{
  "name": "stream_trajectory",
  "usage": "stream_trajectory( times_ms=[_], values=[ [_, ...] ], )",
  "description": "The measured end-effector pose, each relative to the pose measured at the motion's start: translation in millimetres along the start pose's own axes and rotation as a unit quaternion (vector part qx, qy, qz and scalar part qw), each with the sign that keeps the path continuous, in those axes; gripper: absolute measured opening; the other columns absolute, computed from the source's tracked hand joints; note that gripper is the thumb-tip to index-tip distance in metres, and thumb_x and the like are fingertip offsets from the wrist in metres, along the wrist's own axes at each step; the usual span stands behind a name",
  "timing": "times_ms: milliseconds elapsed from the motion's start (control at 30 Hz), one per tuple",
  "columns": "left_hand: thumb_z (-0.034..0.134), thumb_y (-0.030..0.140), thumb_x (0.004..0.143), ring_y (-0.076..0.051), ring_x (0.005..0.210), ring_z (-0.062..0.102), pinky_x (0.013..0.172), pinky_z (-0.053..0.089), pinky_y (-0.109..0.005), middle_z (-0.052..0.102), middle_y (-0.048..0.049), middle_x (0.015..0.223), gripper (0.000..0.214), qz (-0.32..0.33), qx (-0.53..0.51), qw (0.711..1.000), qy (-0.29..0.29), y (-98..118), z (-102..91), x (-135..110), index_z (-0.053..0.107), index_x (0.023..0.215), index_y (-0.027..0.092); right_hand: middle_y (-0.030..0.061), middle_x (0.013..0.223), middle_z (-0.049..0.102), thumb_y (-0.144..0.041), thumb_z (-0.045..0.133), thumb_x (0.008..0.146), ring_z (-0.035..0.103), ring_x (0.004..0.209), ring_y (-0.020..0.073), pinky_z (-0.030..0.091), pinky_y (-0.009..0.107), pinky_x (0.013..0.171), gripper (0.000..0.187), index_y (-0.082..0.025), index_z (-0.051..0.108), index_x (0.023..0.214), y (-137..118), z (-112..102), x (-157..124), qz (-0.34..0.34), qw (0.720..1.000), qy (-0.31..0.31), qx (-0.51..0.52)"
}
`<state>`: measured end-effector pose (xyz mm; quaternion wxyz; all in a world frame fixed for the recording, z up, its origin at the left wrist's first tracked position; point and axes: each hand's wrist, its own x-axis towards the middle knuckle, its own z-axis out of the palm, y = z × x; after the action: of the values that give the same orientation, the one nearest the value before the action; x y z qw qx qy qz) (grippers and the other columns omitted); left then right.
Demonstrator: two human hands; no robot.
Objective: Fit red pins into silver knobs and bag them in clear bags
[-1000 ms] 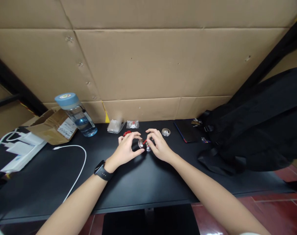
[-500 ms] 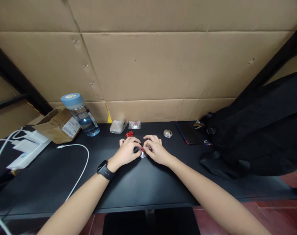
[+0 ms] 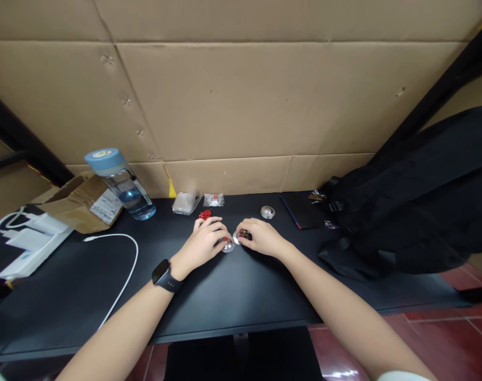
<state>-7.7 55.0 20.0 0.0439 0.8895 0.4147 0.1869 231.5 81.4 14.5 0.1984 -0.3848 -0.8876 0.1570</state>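
On the black tabletop, my left hand (image 3: 204, 241), with a watch on its wrist, has its thumb and fingers curved round a small clear disc with a red centre (image 3: 228, 246). Right beside it, my right hand (image 3: 260, 236) pinches a second small round piece, silvery with some red and dark colour (image 3: 237, 238). The fingers hide much of both pieces. Just beyond my left fingers lies a bundle of red cord (image 3: 205, 214). Farther back is a round silver piece (image 3: 267, 212) lying alone, and a similar piece in a clear bag (image 3: 214, 200).
Clear plastic packets (image 3: 184, 203) lie by the cardboard wall. A water bottle (image 3: 132, 193), an open cardboard box (image 3: 82, 203), a power strip (image 3: 36, 251) and a white cable (image 3: 134, 256) are on the left. A dark flat tablet-like item (image 3: 302, 210), keys (image 3: 316, 196) and a black backpack (image 3: 408, 201) occupy the right.
My hands have drawn slightly apart, and two round pieces now show side by side where one mostly showed between my fingertips. The camera view has shifted a little.
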Motion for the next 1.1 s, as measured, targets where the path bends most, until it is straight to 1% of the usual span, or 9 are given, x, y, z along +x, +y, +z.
stream_trajectory(
  times_ms=[133, 267, 400, 533, 633, 733, 867, 1000, 1100],
  values=[
    [0.06, 0.028, 0.097, -0.026, 0.125, 0.053, 0.102, 0.025, -0.047, 0.074, -0.0019, 0.104, 0.016, -0.003, 0.009, 1.0, -0.009, -1.2, -1.8, 0.1, 0.075, 0.101, 0.033, 0.0038, 0.094, 0.071, -0.017, 0.066, 0.09, 0.064, 0.088, 0.0198, 0.045, 0.03, 0.077, 0.012, -0.024, 0.073, 0.094, -0.7, -1.7, -0.3, -0.006, 0.999, 0.006, -0.041],
    [0.06, 0.029, 0.098, -0.025, 0.118, 0.056, 0.1, 0.026, -0.045, 0.075, -0.0016, 0.101, 0.017, -0.002, 0.004, 1.0, -0.018, 0.7, -3.2, 0.2, 0.075, 0.101, 0.034, 0.0051, 0.094, 0.073, -0.014, 0.064, 0.09, 0.066, 0.088, 0.0217, 0.047, 0.031, 0.076, 0.015, -0.024, 0.074, 0.092, 1.7, -4.7, -1.4, 0.0, 0.998, 0.006, -0.067],
    [0.057, 0.027, 0.098, -0.024, 0.115, 0.057, 0.099, 0.025, -0.045, 0.075, -0.0019, 0.099, 0.017, -0.006, 0.009, 1.0, -0.013, 3.9, -2.8, 0.2, 0.073, 0.097, 0.032, 0.0065, 0.092, 0.073, -0.013, 0.064, 0.09, 0.066, 0.088, 0.0228, 0.047, 0.031, 0.075, 0.015, -0.024, 0.074, 0.087, 6.0, -6.4, -3.0, 0.017, 0.997, 0.019, -0.074],
    [0.052, 0.023, 0.099, -0.024, 0.111, 0.058, 0.099, 0.025, -0.046, 0.074, -0.0032, 0.098, 0.018, -0.03, 0.015, 0.999, 0.002, 6.2, -2.3, 0.1, 0.07, 0.094, 0.027, 0.0068, 0.092, 0.072, -0.015, 0.061, 0.091, 0.065, 0.086, 0.0234, 0.046, 0.032, 0.072, 0.014, -0.022, 0.071, 0.085, 6.7, -4.8, -3.6, 0.02, 0.995, 0.019, -0.096],
    [0.05, 0.024, 0.1, -0.023, 0.108, 0.059, 0.097, 0.026, -0.045, 0.074, -0.0031, 0.1, 0.019, -0.058, 0.007, 0.998, 0.016, 6.7, -1.7, 0.5, 0.067, 0.093, 0.025, 0.0057, 0.093, 0.071, -0.016, 0.06, 0.093, 0.064, 0.089, 0.0226, 0.046, 0.031, 0.073, 0.012, -0.022, 0.068, 0.087, 4.0, -2.8, -3.2, 0.013, 0.996, 0.024, -0.081],
    [0.047, 0.024, 0.101, -0.022, 0.105, 0.061, 0.094, 0.026, -0.043, 0.075, -0.0011, 0.101, 0.02, -0.087, -0.015, 0.996, 0.021, 6.3, 0.4, 1.6, 0.066, 0.093, 0.025, 0.0047, 0.095, 0.07, -0.016, 0.059, 0.093, 0.064, 0.09, 0.0206, 0.047, 0.031, 0.076, 0.009, -0.022, 0.067, 0.091, 1.1, -1.4, -1.9, 0.017, 0.999, 0.041, -0.027],
    [0.049, 0.029, 0.1, -0.021, 0.103, 0.064, 0.092, 0.028, -0.041, 0.075, -0.0001, 0.104, 0.019, -0.136, -0.04, 0.989, 0.044, 7.4, 2.6, 4.3, 0.066, 0.095, 0.026, 0.004, 0.092, 0.07, -0.017, 0.059, 0.092, 0.066, 0.082, 0.0173, 0.05, 0.03, 0.075, 0.008, -0.02, 0.066, 0.091, -0.2, 2.4, 1.5, 0.034, 0.992, 0.083, 0.094],
    [0.05, 0.032, 0.099, -0.021, 0.097, 0.066, 0.091, 0.03, -0.04, 0.075, -0.0006, 0.106, 0.018, -0.178, -0.056, 0.98, 0.064, 11.5, -0.5, 6.6, 0.067, 0.101, 0.026, 0.0053, 0.097, 0.071, -0.024, 0.059, 0.092, 0.07, 0.075, 0.0158, 0.055, 0.029, 0.071, 0.008, -0.02, 0.065, 0.089, -2.3, 10.4, 5.0, 0.051, 0.958, 0.131, 0.248],
    [0.05, 0.033, 0.099, -0.021, 0.098, 0.066, 0.092, 0.031, -0.04, 0.076, -0.001, 0.106, 0.019, -0.189, -0.074, 0.977, 0.071, 14.2, -3.1, 7.6, 0.067, 0.101, 0.026, 0.007, 0.109, 0.071, -0.033, 0.061, 0.092, 0.072, 0.075, 0.0164, 0.058, 0.03, 0.068, 0.013, -0.02, 0.064, 0.089, -7.1, 15.5, 6.1, 0.08, 0.927, 0.131, 0.343]
  ],
)
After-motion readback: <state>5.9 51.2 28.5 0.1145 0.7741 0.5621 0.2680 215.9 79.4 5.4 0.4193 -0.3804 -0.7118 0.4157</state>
